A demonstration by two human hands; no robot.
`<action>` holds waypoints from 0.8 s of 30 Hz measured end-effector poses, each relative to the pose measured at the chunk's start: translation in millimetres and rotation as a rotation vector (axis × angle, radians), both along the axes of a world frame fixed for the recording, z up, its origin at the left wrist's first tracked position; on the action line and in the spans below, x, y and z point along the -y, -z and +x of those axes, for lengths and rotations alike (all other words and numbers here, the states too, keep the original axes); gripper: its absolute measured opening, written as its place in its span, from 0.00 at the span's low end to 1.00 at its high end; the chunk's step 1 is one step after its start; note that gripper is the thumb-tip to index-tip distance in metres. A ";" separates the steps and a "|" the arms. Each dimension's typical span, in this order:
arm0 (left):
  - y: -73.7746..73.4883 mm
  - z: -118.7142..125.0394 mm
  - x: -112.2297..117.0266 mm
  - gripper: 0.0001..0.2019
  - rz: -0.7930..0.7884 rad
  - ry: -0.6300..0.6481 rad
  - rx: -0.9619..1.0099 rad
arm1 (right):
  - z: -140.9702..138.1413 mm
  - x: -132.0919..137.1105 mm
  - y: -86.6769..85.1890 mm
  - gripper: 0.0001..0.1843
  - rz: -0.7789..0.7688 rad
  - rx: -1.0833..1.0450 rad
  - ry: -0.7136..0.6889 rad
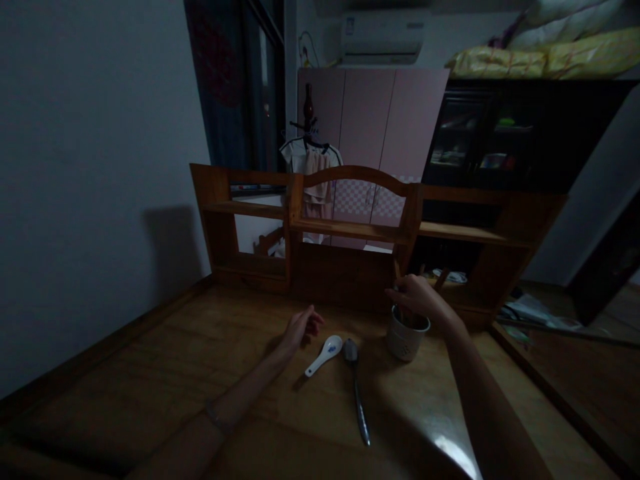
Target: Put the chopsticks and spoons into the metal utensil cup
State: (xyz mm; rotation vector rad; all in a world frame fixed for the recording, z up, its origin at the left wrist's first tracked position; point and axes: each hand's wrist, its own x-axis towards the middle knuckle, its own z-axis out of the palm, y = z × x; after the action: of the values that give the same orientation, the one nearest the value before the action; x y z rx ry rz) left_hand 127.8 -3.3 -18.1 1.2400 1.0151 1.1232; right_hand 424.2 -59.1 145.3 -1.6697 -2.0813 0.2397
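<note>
My right hand is over the mouth of a light-coloured round canister. Its fingers are pinched around a thin, wooden-looking utensil that points up from them; the kind is too dark to tell. Other thin handles stick up behind this hand. My left hand hovers over the table with loosely bent fingers and nothing in them. Nearest to it lies a white ceramic soup spoon with a blue mark in its bowl. A long metal spoon rests between that spoon and the canister.
A wooden shelf unit stands along the back of the wooden table. A pale wall borders the left side. Beyond the shelf are hanging clothes, a pink wardrobe and a dark cabinet.
</note>
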 end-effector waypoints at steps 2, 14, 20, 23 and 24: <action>0.8 0.0 -0.1 0.27 0.004 -0.008 0.004 | 0.6 -1.4 0.9 0.23 0.012 0.027 -0.001; -3.6 1.7 4.2 0.26 -0.033 -0.002 -0.014 | -8.8 -10.6 12.5 0.25 0.068 0.144 0.039; -3.5 1.9 5.7 0.27 -0.024 0.002 -0.008 | -5.3 -12.6 14.6 0.27 0.054 0.132 0.107; -3.5 1.8 6.6 0.27 -0.024 0.010 0.002 | -1.3 -12.3 14.7 0.29 0.082 0.135 0.090; -3.7 1.8 6.8 0.27 -0.023 0.010 0.004 | -0.3 -11.7 14.3 0.30 0.086 0.133 0.081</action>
State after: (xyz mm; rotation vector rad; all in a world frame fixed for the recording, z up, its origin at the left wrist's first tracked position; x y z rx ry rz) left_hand 129.5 -10.1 -14.4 1.2229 1.0153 1.1028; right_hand 423.9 -47.4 131.0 -1.7562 -2.0810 0.0135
